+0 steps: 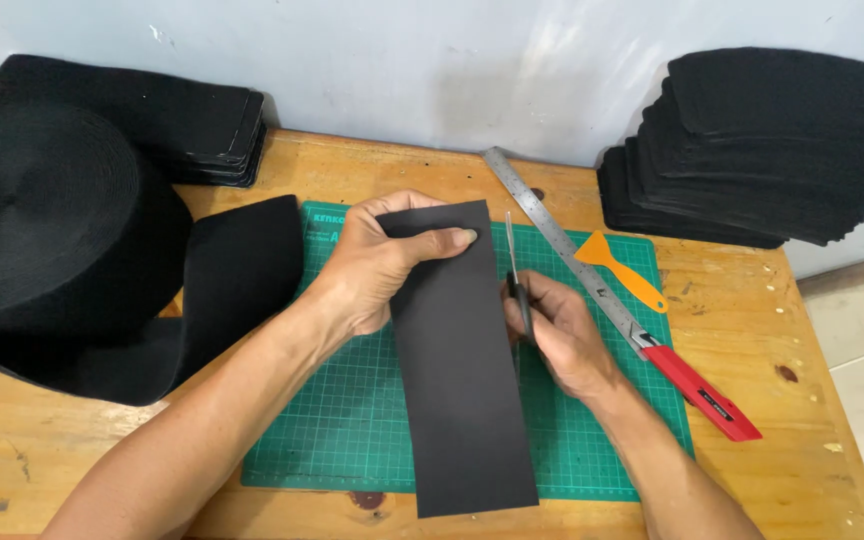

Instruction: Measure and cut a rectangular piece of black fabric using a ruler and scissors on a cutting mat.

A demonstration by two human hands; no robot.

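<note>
At frame centre, the left hand point(372, 265) pinches the top of a black sheet point(457, 360) lying on the green mat point(352, 420). The right hand point(557, 335) grips scissors point(517, 275) at the sheet's right edge.

1. No packages, signs or screens appear in the head view.
2. The one label-like mark is a pale printed marking point(329, 216) at the far left corner of the green gridded cutting mat point(352, 420). It is a short row of light characters on the green surface, with a second, fainter mark just below it. The black felt strip lying over the mat's left edge and the person's left hand point(377, 265) partly cover it.
3. A small dark printed patch point(717, 405) sits on the red plastic handle of the utility knife point(702, 390), which lies at the mat's right edge. It is too small to make out.
</note>
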